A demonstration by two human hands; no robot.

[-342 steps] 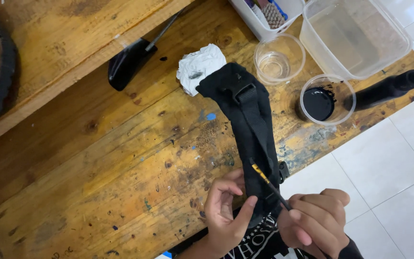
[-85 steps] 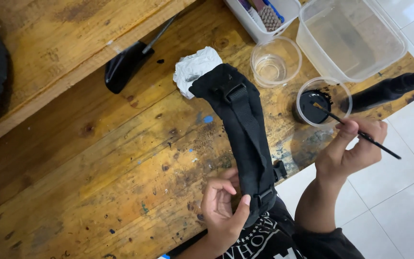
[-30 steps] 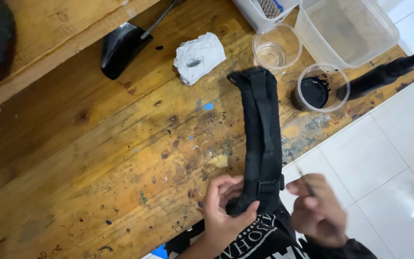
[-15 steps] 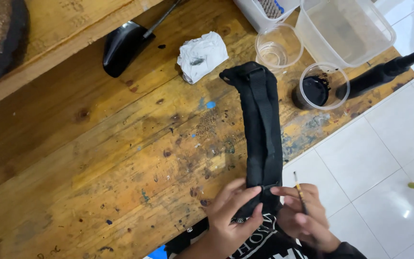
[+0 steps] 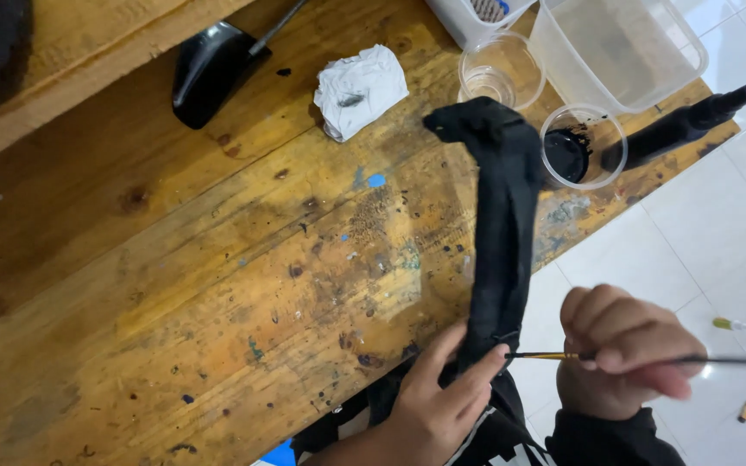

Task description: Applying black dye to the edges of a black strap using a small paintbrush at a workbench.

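Your left hand point(image 5: 442, 393) pinches the near end of the black strap point(image 5: 501, 229), thumb on one side and fingers pressed against the other, right at the edge of the wooden table point(image 5: 218, 259). The strap runs away from you across the table's right corner, its far end bunched up beside the cup of black paint point(image 5: 582, 147) and touching or nearly touching that cup's left side.

Your right hand point(image 5: 623, 354) is curled closed around a thin paintbrush point(image 5: 615, 357), held level off the table edge over the white floor tiles point(image 5: 718, 259). The brush's tip points left and sits at the strap's near end, just beside your left fingertips; its handle sticks out to the right past your knuckles.

Taking the paint cup as your marker: an empty clear cup point(image 5: 498, 69) stands just to its upper left, a large clear tub point(image 5: 623, 47) just behind it, and a black bottle point(image 5: 679, 128) lies on its side just to its right, cap pointing away from the cup. A crumpled white tissue point(image 5: 360, 79) with a dark smudge lies further left, beyond the clear cup, and a black shoehorn-like scoop point(image 5: 209, 69) lies further left again, well apart from the cup.
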